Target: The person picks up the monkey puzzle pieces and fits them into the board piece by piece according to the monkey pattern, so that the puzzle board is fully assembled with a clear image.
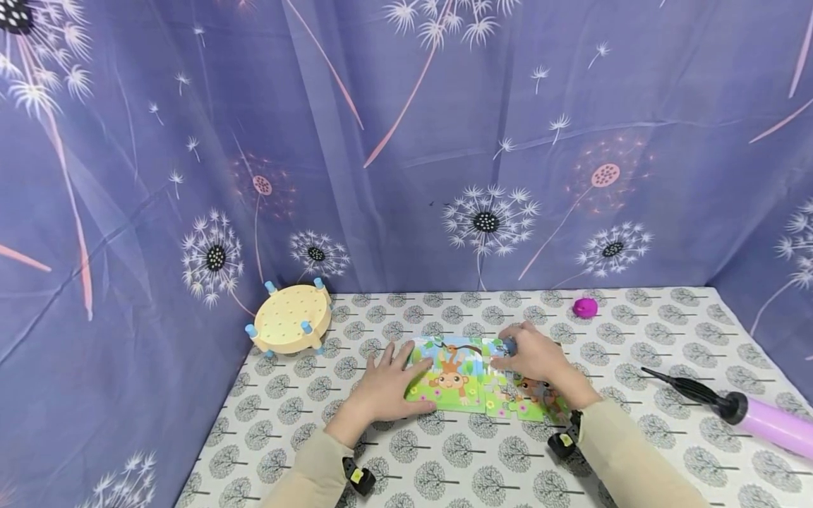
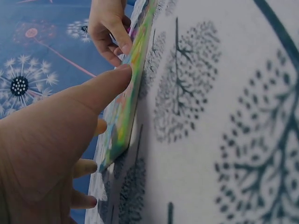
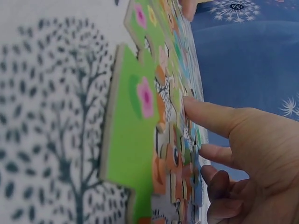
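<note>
A monkey picture puzzle [image 1: 452, 396] lies flat on the patterned cloth. My left hand [image 1: 386, 386] rests on its left side, fingers spread, thumb along the lower edge. Joined to its right or lying against it are puzzle pieces [image 1: 498, 408] with green ground, flowers and a brown animal; gaps show between several of them. My right hand [image 1: 536, 356] is over their upper part. In the right wrist view its thumb and a fingertip touch the pieces [image 3: 135, 126], apart from each other, with the other fingers bent. No lifted piece shows between them.
A yellow round pegged stool-like toy [image 1: 293, 317] with blue tips stands at the back left. A small magenta object [image 1: 585, 307] sits at the back right. A purple hand pump [image 1: 771, 423] with a black nozzle lies at the right. Purple dandelion curtains [image 1: 406, 233] enclose the table.
</note>
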`<state>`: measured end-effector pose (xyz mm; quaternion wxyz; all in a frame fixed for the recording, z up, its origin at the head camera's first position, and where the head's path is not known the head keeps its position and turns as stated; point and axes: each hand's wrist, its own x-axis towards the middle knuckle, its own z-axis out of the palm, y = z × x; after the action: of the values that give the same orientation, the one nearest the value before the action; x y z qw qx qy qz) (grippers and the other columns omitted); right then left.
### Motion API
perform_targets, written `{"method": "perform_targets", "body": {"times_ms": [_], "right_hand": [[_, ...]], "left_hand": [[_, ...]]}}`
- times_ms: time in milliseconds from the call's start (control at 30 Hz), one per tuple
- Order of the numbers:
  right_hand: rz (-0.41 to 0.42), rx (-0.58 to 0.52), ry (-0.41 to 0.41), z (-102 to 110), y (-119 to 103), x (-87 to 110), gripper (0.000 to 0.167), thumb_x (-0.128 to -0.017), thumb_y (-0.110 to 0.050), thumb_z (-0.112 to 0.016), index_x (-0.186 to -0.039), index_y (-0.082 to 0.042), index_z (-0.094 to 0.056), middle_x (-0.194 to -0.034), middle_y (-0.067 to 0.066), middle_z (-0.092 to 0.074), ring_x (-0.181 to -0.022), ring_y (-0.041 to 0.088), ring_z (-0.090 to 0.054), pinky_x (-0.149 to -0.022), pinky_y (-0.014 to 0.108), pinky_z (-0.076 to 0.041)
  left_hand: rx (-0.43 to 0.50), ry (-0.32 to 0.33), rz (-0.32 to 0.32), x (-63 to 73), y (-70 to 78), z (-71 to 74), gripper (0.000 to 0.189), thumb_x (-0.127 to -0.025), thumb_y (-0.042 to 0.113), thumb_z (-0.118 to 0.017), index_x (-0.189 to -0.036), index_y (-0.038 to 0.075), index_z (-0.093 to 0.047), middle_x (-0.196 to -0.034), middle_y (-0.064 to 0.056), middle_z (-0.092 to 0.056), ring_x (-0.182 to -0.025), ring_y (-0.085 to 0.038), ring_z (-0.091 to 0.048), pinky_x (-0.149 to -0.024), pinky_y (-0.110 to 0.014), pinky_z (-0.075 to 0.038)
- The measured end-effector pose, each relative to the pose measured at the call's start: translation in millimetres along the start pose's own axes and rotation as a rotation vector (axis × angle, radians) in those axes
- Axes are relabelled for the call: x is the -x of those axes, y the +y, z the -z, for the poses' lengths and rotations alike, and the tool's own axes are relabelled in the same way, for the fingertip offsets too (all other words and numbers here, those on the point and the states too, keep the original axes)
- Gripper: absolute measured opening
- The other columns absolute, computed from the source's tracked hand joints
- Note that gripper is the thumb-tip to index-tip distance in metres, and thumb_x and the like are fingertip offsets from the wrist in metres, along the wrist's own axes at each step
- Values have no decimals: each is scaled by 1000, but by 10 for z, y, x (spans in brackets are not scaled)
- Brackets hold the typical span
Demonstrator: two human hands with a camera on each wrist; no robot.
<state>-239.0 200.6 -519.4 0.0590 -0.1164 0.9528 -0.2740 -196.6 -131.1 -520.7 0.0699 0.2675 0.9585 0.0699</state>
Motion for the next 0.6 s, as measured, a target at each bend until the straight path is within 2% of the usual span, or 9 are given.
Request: {"method": "perform_targets", "body": {"times_ms": [67, 200, 300, 467, 600], "right_hand": [[-14, -13, -2, -4, -9, -7, 72, -79, -43, -89, -134, -4, -65, -148, 37, -45, -58, 18, -47, -44, 31, -45], [-30, -13, 11, -16, -18, -9, 70, -78, -42, -91, -132, -4, -66, -127, 21, -59, -66, 17, -50, -52, 31, -47], [-13, -6, 40, -28, -20, 12, 70, -79, -42, -91, -131, -3, -65, -111, 10, -60, -73, 17, -52, -61, 34, -50], [25, -13, 101, -49, -27, 49, 65, -82, -39, -89, -130, -3, -64, -110, 6, -65, -79, 15, -57, -69, 37, -54], [35, -49, 115, -64, -27, 71, 59, -85, -34, -87, -130, -5, -63, -109, 5, -68, -68, 13, -56, -59, 33, -51]], "left_hand": [[-3, -6, 2, 9, -15, -15, 90, -89, 85, -48, -163, 36, -35, -172, -13, -16, -151, -55, -18, -111, -81, -19], [-16, -9, 7, 8, -26, -27, 90, -88, 86, -48, -163, 37, -35, -173, -12, -15, -151, -54, -18, -111, -81, -20], [-25, -6, 10, 1, -26, -41, 90, -88, 86, -47, -162, 38, -36, -172, -11, -16, -151, -54, -18, -111, -81, -21], [-39, -1, 18, -5, -18, -55, 89, -88, 86, -47, -162, 38, -36, -172, -11, -17, -151, -54, -19, -111, -81, -21], [-40, 2, 22, 0, -6, -49, 89, -88, 86, -47, -162, 38, -36, -172, -12, -18, -151, -54, -20, -110, -82, -21]]}}
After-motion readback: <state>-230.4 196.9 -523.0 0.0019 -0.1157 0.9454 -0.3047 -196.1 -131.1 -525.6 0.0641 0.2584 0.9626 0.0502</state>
